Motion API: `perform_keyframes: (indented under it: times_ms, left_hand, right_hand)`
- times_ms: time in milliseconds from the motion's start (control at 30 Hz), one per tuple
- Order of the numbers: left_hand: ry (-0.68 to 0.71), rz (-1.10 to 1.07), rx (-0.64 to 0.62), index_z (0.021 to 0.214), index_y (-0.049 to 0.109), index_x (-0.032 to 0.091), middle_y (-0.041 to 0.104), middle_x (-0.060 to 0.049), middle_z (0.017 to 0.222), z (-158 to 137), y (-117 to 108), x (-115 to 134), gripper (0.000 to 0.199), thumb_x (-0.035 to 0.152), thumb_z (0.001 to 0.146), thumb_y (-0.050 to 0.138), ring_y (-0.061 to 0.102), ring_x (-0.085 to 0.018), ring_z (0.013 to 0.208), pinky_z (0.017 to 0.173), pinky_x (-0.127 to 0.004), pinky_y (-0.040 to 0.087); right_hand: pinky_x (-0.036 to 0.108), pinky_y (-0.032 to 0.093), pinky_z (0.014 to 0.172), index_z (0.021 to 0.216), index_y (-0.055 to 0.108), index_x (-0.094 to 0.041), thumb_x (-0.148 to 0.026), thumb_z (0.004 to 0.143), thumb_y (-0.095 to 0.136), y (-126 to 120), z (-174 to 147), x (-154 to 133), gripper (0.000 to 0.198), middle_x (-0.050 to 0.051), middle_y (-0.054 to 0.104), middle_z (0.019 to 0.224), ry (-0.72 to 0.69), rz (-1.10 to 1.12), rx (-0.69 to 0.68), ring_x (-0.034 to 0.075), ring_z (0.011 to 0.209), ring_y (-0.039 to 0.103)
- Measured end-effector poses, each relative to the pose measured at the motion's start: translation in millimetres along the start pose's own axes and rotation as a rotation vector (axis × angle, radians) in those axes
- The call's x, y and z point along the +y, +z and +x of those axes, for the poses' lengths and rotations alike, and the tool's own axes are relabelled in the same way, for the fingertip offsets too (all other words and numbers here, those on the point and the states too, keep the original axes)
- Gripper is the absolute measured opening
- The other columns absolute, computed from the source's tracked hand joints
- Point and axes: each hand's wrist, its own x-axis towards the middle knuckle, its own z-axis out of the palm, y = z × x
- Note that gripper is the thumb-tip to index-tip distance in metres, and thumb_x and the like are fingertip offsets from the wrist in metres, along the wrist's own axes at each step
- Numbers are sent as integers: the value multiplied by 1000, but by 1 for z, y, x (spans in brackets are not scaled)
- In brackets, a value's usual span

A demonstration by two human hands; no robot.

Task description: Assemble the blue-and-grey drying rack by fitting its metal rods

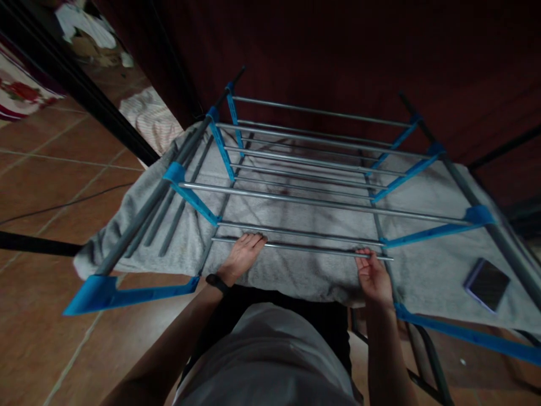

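Note:
A thin metal rod (313, 248) lies level across the near side of a rack made of grey tubes and blue plastic brackets (196, 204). Over the rod's left part my left hand (243, 256) is closed from above, a dark band on its wrist. My right hand (374, 279), palm turned up, pinches the same rod near its right end, which sticks out past the fingers. Just beyond it, another rod (296, 232) spans two blue brackets. Whether the held rod's ends sit in any bracket, I cannot tell.
The rack rests on a grey cloth (291, 276) covering a table. Several loose grey tubes (173, 225) lie at left. A phone (487, 285) lies at right. Blue brackets (131, 296) jut past the near edge. A dark red curtain (321, 56) hangs behind.

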Motion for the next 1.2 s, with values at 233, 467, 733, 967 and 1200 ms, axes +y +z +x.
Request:
perform_keyframes:
  times_ms: [233, 467, 733, 967, 1200]
  left_hand:
    - [-33, 22, 33, 117, 64, 17, 68, -10, 107, 0, 3, -2, 29, 14, 95, 45, 62, -23, 95, 90, -39, 45]
    - [-58, 48, -16, 118, 63, 17, 68, -11, 104, 0, 0, 2, 32, 13, 94, 44, 62, -25, 96, 90, -41, 45]
    - [-38, 77, -58, 122, 61, 18, 66, -12, 105, 1, -2, 4, 36, 11, 92, 42, 61, -26, 98, 89, -41, 45]
    - [-49, 39, -67, 120, 61, 17, 66, -11, 102, 4, 3, 2, 33, 13, 94, 42, 61, -25, 100, 91, -41, 45]
    - [-34, 99, -80, 119, 60, 16, 66, -11, 100, 6, 0, 4, 33, 12, 95, 39, 60, -25, 98, 90, -40, 46]
  right_hand:
    - [32, 56, 97, 89, 68, -20, -17, 81, 72, -3, -1, 1, 9, -1, 72, 95, -1, 21, -2, 12, 95, 69]
    - [31, 55, 99, 94, 69, -21, -17, 80, 72, -7, -3, -1, 14, 0, 72, 100, 29, 46, -32, 12, 101, 68]
    - [34, 51, 106, 94, 69, -23, -20, 80, 72, -6, -4, -3, 15, -2, 72, 99, 26, 56, -55, 12, 101, 67]
    - [34, 52, 103, 93, 69, -23, -19, 81, 71, -7, -4, -3, 13, -1, 72, 100, 15, 37, -40, 12, 99, 68]
    - [32, 52, 102, 88, 67, -21, -23, 80, 76, -5, -2, 1, 12, -2, 70, 94, -36, 38, -26, 10, 94, 68]
